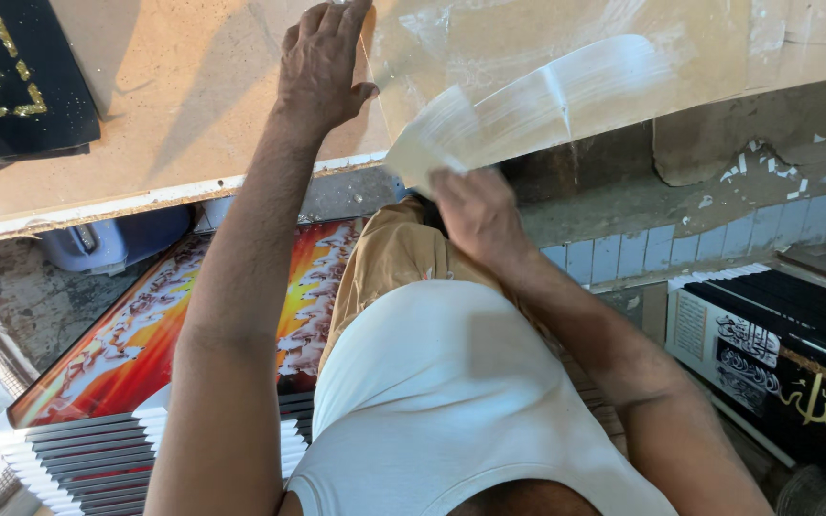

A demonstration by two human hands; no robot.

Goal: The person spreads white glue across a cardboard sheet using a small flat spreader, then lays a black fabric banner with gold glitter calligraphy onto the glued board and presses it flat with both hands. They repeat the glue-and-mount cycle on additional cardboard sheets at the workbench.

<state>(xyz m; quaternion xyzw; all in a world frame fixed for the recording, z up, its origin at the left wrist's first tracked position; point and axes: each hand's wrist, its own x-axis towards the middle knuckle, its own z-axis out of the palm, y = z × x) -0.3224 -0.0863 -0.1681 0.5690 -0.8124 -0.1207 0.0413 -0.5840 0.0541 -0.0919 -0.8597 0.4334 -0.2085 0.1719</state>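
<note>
left hand [322, 62]: up at the far end of the clear plastic sheet [547, 91]. Palm is down and the fingers are stretched flat, pinning the sheet's left edge against the tan worktable [174, 105]. It isn't gripping anything, just pressing.

right hand [475, 215]: curled shut on the near corner of the same sheet, right at the table's front edge. Knuckles face the camera, so exactly how the fingertips pinch it can't be told.

sheet: lies over the right part of the table. It's glossy and streaky, and the near corner is lifted, folding up off the surface.

doing it well, judging from this: the flat hand looks like the anchor. The person would likely want an even, low pull from the corner so the film doesn't crease or tear.

around: a black panel with gold lettering [11, 76] sits at the table's far left. An orange printed picture [145, 334] leans below the table. A stack of framed pieces [88, 459] is by the person's left leg, and there are more dark framed prints [786, 373] on the right.
</note>
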